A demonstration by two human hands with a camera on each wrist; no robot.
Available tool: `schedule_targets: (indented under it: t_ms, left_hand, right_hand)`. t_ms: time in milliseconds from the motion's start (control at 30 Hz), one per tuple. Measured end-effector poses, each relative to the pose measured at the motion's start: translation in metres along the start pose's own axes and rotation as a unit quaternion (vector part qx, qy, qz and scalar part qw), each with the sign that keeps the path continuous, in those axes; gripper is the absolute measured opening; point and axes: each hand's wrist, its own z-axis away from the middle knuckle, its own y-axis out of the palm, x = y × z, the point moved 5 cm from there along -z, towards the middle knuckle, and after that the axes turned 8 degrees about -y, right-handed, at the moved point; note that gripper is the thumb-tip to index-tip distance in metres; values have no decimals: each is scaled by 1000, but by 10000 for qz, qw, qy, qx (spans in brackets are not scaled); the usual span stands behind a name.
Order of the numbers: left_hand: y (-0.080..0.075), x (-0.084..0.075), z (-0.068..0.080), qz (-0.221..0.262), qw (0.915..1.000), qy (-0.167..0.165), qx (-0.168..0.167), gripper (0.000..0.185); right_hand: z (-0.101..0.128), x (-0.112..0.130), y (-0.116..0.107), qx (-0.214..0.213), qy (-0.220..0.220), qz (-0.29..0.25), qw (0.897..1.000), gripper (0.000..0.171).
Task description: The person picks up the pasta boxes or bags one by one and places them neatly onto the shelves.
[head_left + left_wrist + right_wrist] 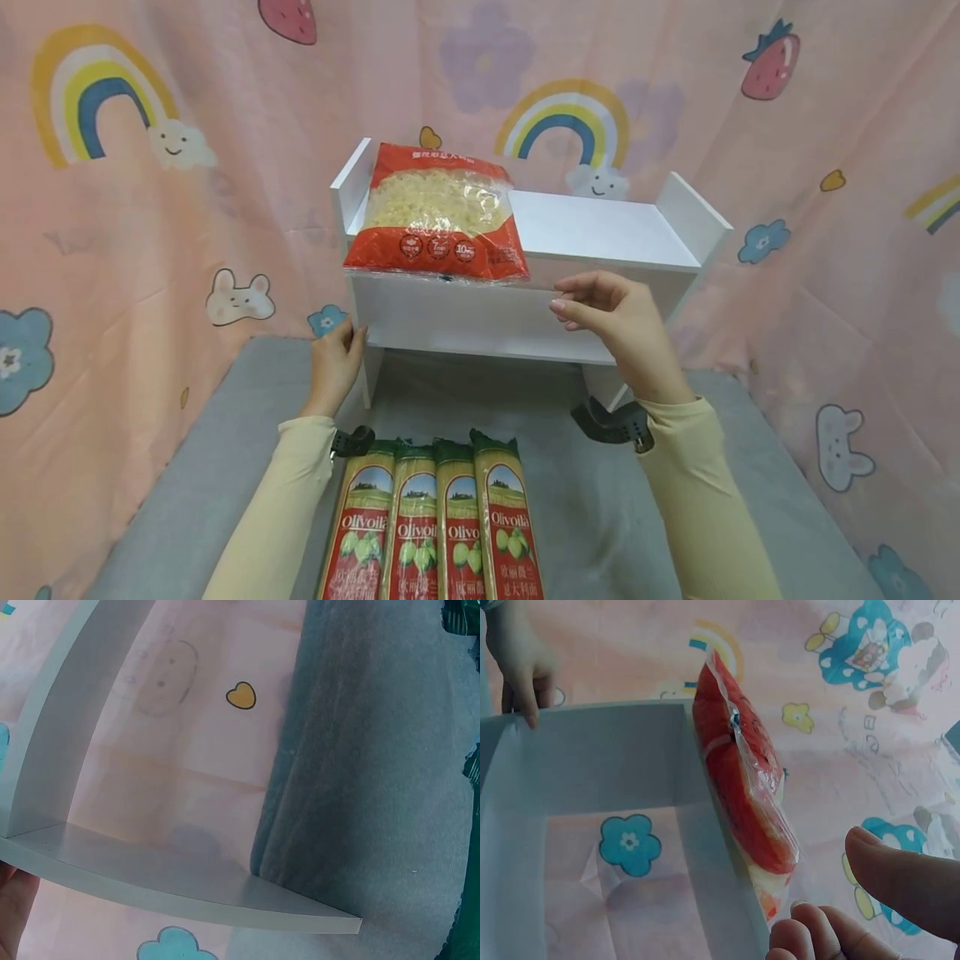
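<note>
Spaghetti packs (pixel 431 525) run lengthwise twd shelf (pixel 600 237); left hand (pixel 335 362) grips it, right hand (pixel 615 321) prob. loose.

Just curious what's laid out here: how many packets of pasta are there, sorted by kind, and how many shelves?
Long spaghetti packets on the grey mat: 4
Bag of short pasta on the top shelf: 1
White shelf unit: 1
Total: 6
</note>
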Motion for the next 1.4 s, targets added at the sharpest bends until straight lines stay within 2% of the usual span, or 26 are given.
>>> schedule_targets:
  t_ms: [333,667,867,1200,1400]
  left_hand:
    - [0,4,0,-36,9999,-90,-136,20]
    - [2,3,1,22,10000,-31,-78,20]
    - [2,3,0,63,9998,49,-180,26]
    - [1,2,-3,75,9997,110,-217,27]
    - [1,3,-3,70,9997,74,-225,23]
  right_hand:
    - [49,-35,-10,-198,206,-209,9994,16]
    - [88,-70,-9,-20,531,-160,9985,25]
    - [114,-94,-1,-1,1147,-292,9930,31]
    - [153,-135,12,39,2179,-410,9751,34]
    - [168,-149,18,266,2474,-580,9668,36]
